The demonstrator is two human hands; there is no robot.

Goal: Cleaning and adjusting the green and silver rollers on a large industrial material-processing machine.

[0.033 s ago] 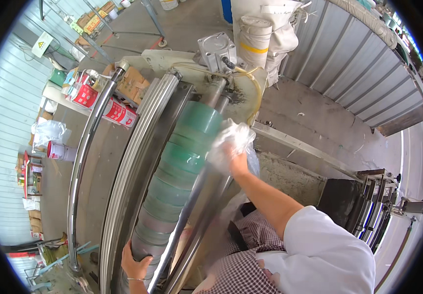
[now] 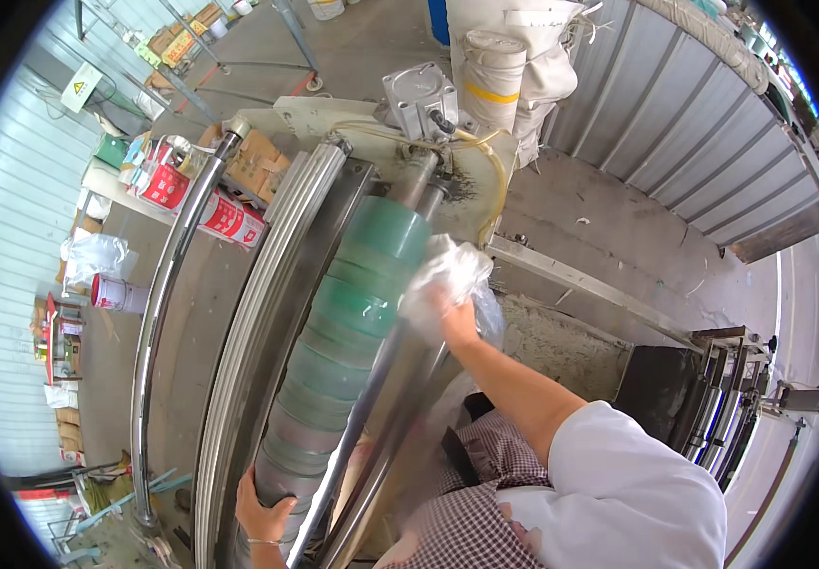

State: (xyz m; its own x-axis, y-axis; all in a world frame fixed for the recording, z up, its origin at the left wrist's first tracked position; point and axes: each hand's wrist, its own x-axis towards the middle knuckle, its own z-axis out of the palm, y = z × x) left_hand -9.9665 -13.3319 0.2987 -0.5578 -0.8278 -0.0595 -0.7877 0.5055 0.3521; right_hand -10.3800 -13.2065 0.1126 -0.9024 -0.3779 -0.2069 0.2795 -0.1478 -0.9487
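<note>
A long roller [image 2: 333,346] wrapped in bands of translucent green and greyish film runs from the far middle toward the lower left. Beside its upper right end, my right hand [image 2: 449,308] is closed on a crumpled white wad [image 2: 457,266], slightly blurred; cloth or thin plastic, I cannot tell which. Clear plastic [image 2: 488,318] hangs just beyond that hand. My left hand [image 2: 265,512] rests on the roller's near end, thumb spread away from the fingers. A shiny metal bar [image 2: 357,417] lies along the roller's right side.
Left of the roller stand a ribbed metal roller [image 2: 262,332] and a curved chrome bar [image 2: 158,332]. A metal cylinder fitting [image 2: 419,100] tops the machine's far end plate. White sacks [image 2: 495,76] stand behind it. Farther left are red-and-white boxes [image 2: 229,216] and a bucket [image 2: 117,292].
My right hand has shifted slightly toward me with the white wad. My left hand stays in the same place on the roller.
</note>
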